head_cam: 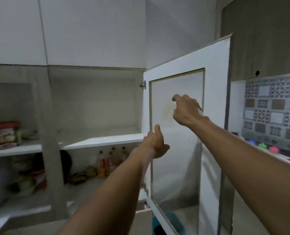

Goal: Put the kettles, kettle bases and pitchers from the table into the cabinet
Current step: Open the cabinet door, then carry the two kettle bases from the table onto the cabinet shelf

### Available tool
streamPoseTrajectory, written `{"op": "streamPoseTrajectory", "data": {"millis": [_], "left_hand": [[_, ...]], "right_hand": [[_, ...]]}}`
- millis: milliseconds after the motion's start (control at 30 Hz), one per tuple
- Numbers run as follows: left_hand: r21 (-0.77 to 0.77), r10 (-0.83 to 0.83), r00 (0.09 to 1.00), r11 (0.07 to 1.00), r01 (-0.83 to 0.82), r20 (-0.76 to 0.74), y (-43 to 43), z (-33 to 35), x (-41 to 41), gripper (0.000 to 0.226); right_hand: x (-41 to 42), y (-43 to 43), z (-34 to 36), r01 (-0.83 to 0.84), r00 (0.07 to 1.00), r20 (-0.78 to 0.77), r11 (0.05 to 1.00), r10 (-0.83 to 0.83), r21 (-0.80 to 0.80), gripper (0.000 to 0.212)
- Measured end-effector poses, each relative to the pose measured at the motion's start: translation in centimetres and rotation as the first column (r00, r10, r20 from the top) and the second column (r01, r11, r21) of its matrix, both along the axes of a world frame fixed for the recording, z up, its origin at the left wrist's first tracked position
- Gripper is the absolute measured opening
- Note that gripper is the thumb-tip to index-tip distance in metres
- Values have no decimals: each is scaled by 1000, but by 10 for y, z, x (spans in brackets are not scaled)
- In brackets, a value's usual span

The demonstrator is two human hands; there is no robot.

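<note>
The cabinet (pixel 96 102) stands open, its upper shelf (pixel 103 141) bare. The left hand (pixel 155 145) and right hand (pixel 185 110) are loosely open, each grip empty, near the door (pixel 212 68) at 3 o'clock. No kettles or pitchers show; likely rigid, best lifted by their handles.

Upper shelf (pixel 103 141) seemingly bare; bottles (pixel 112 160) crowd below.

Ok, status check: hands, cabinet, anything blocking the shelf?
Left hand and right hand both empty, raised by the open cabinet door. Upper shelf bare. Bottles on the shelf below. No kettles in view.
</note>
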State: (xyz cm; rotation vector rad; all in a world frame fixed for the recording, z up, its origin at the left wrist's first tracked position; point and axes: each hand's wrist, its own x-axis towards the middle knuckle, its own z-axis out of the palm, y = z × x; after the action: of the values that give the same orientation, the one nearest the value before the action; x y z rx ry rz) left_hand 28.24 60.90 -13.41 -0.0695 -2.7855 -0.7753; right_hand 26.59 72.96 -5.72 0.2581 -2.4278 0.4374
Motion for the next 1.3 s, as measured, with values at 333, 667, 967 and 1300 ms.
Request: {"op": "streamPoseTrajectory", "data": {"millis": [333, 667, 967, 1300], "left_hand": [[-28, 487, 867, 873, -487, 103, -293, -55, 132, 75], [-26, 844, 484, 503, -864, 231, -538, -179, 194, 67], [-37, 871, 143, 181, -983, 469, -699, -328, 130, 52], [-169, 683, -201, -114, -979, 702, -747, -444, 116, 134]], "right_hand": [[53, -310, -108, -477, 840, 308, 878, 446, 30, 55], [64, -593, -226, -824, 540, 518, 543, 664, 163, 52], [-26, -811, -387, -944, 299, 777, 291, 555, 155, 62], [-65, -891, -512, -958, 212, 916, 256, 342, 126, 130]]}}
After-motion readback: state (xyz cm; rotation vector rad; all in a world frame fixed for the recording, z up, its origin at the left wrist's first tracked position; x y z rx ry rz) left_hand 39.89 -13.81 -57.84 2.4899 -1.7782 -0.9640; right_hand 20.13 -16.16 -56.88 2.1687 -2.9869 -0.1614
